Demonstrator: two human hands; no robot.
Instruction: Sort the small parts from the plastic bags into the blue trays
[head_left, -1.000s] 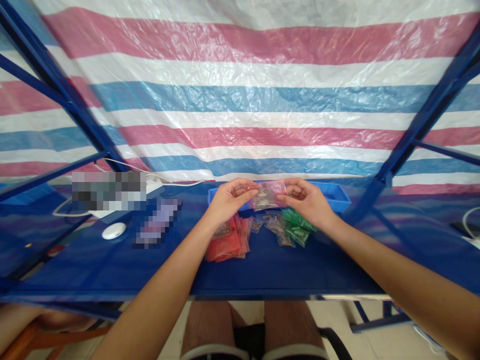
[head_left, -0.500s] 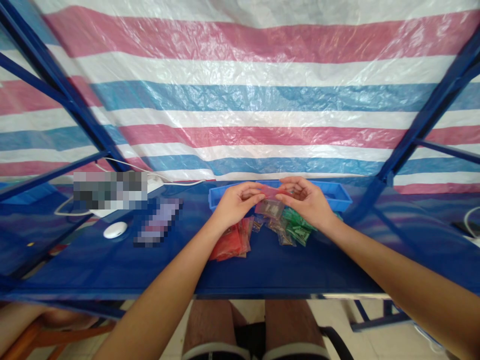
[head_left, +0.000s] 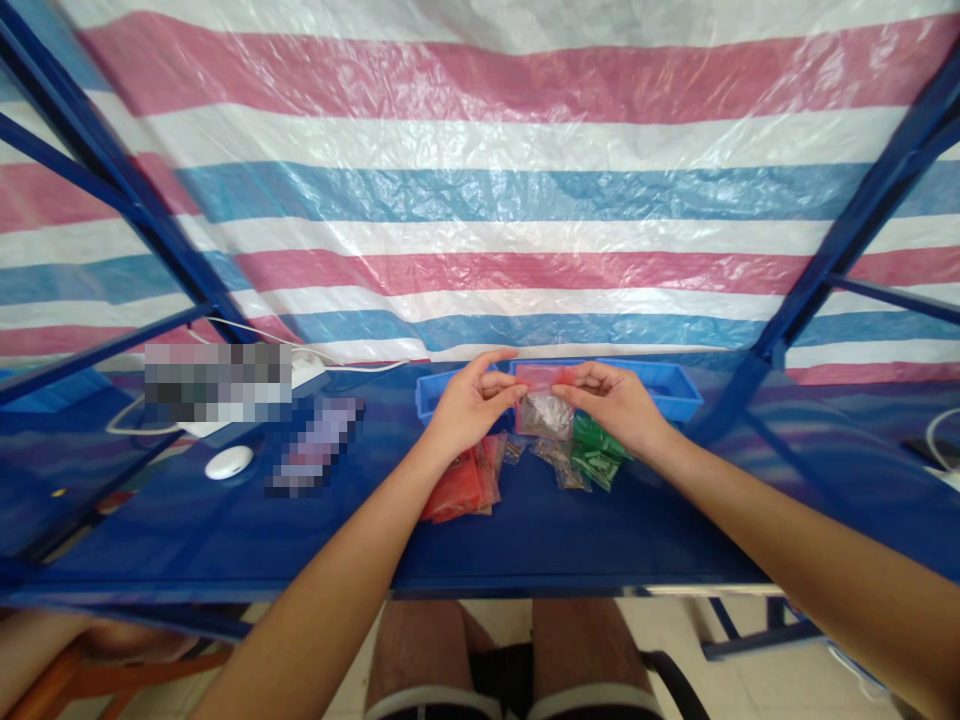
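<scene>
My left hand (head_left: 469, 400) and my right hand (head_left: 611, 400) pinch the two upper corners of a small clear pink plastic bag (head_left: 545, 400) with small parts inside. The bag hangs upright between them, just above the blue table (head_left: 525, 540) and in front of a shallow blue tray (head_left: 667, 385). Below the bag lie a stack of red bags (head_left: 461, 485), a few clear bags of parts (head_left: 559, 460) and a heap of green bags (head_left: 596, 455).
A white mouse (head_left: 229, 461) and blurred-out items lie on the table's left, with a white cable behind. Blue frame bars rise on both sides. A striped tarp hangs at the back. My knees show under the table's front edge.
The bag was held flat and wide between my hands; both hands drew closer, and now it hangs upright by its top edge.
</scene>
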